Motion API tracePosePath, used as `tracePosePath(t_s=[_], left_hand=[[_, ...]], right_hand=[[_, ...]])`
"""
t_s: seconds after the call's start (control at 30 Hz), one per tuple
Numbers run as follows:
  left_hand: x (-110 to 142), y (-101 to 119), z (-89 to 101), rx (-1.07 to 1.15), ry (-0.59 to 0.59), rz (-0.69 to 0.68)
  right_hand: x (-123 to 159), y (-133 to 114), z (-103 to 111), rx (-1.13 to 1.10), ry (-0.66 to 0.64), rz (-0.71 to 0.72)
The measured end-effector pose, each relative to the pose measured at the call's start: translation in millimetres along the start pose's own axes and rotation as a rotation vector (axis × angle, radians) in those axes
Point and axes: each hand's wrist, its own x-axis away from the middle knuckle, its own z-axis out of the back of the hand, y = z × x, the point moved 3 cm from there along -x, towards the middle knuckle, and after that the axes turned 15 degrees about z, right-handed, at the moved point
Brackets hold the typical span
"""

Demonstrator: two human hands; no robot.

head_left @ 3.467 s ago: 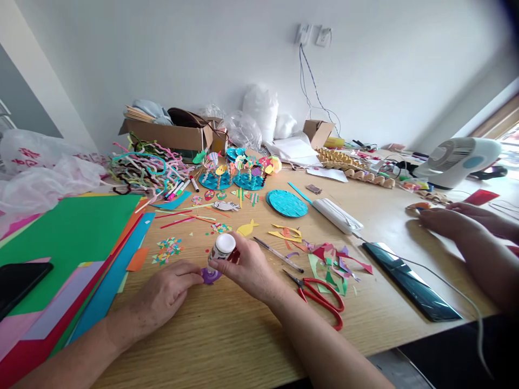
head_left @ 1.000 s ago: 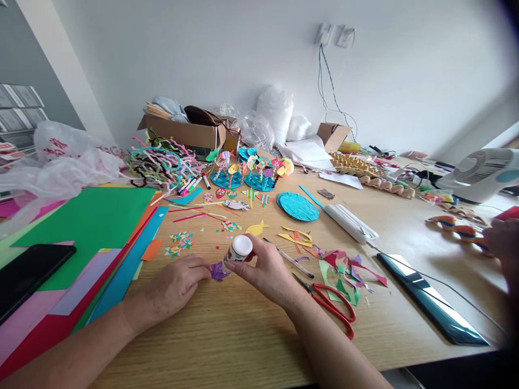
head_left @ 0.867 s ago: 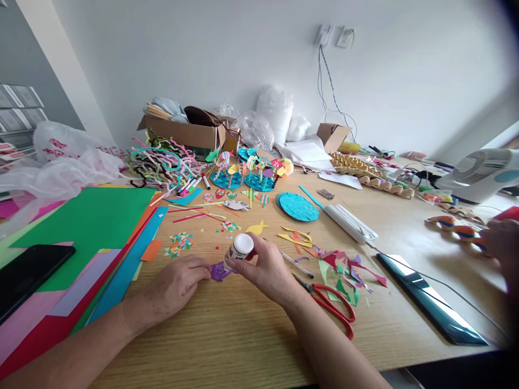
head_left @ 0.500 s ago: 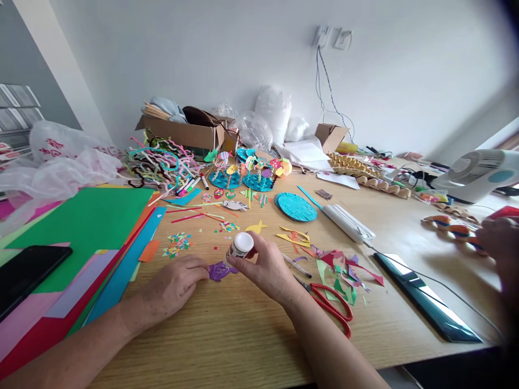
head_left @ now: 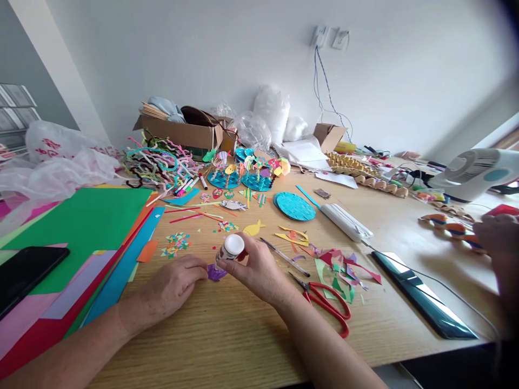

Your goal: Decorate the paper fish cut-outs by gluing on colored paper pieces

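In my right hand (head_left: 259, 267) is a small glue bottle (head_left: 231, 247), tilted with its white round end up, fingers wrapped round it. Its lower end is hidden behind my thumb. Just below it a purple paper cutout (head_left: 216, 273) lies on the table, partly covered by the bottle and fingers. My left hand (head_left: 177, 280) keeps its fingers together, the fingertips pressed on the cutout's left edge. Beyond the bottle lies a yellow paper fish (head_left: 254, 228). A pen (head_left: 286, 256) and red-handled scissors (head_left: 324, 305) rest to the right of my right hand.
Coloured paper sheets (head_left: 93, 227) and a black phone (head_left: 30, 273) lie at left. Small paper bits (head_left: 177, 245) are beyond my left hand. Blue discs (head_left: 295, 206), paper scraps (head_left: 338, 270) and a dark glossy slab (head_left: 424, 294) are to the right. Another person's hand (head_left: 497, 237) shows at the far right.
My right hand has moved the glue bottle slightly left over the purple cutout, covering more of it. More of the pen and scissors shows. My left hand stays in place.
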Motion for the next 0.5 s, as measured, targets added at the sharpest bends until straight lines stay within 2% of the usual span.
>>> tracePosePath(t_s=[0.1, 0.3, 0.5], left_hand=[[0, -1, -0.9, 0.019, -0.024, 0.017], [1, -2, -1.8, -0.034, -0.023, 0.020], [1, -1, -1.5, -0.041, -0.026, 0.021]], right_hand=[[-2, 0, -1, -0.006, -0.001, 0.002], [3, 5, 9, 0.065, 0.032, -0.060], [5, 2, 10, 0.029, 0.025, -0.021]])
